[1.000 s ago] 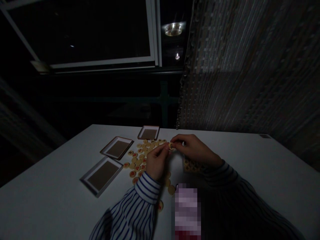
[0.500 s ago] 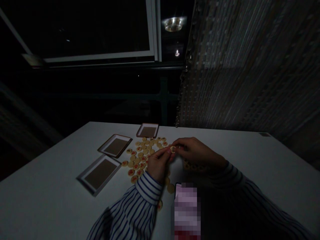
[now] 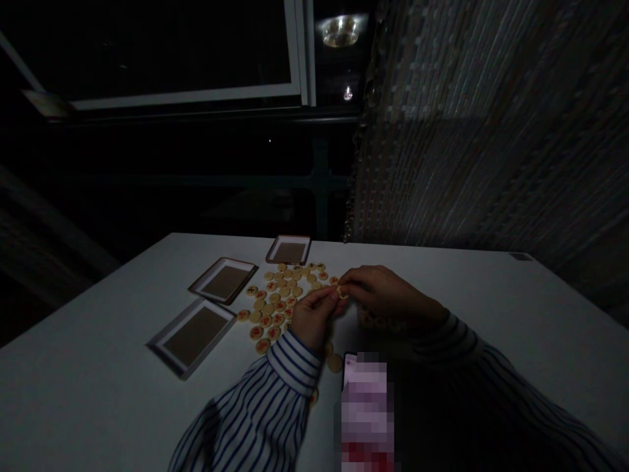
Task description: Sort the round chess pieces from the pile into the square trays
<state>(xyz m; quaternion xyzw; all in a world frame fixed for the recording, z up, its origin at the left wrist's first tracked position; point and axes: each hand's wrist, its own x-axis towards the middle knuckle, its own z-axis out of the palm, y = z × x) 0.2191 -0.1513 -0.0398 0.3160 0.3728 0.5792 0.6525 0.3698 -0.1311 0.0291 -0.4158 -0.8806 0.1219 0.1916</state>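
Note:
Between my hands is a round wooden Chinese chess piece (image 3: 343, 294) with a marked face. My left hand (image 3: 313, 319) pinches it from the left with thumb and fingers. My right hand (image 3: 381, 290) has its fingertips closed on the same piece from the right. Many loose chess pieces (image 3: 270, 307), some with red or black characters and some blank side up, lie scattered left of and beyond my left hand. Below my right hand, in its shadow, a row of pieces (image 3: 379, 323) is partly hidden. A few more (image 3: 335, 364) lie by my left wrist.
Three shallow box parts, a near one (image 3: 191, 337), a middle one (image 3: 223, 280) and a far one (image 3: 289, 250), sit on the white table (image 3: 98, 328). A phone (image 3: 350, 367) with a blurred screen lies in front of me. A bead curtain (image 3: 442, 131) hangs behind.
The whole view has shifted slightly, so the table appears a little higher. My hands stay together on the piece, whose face now looks tilted differently.

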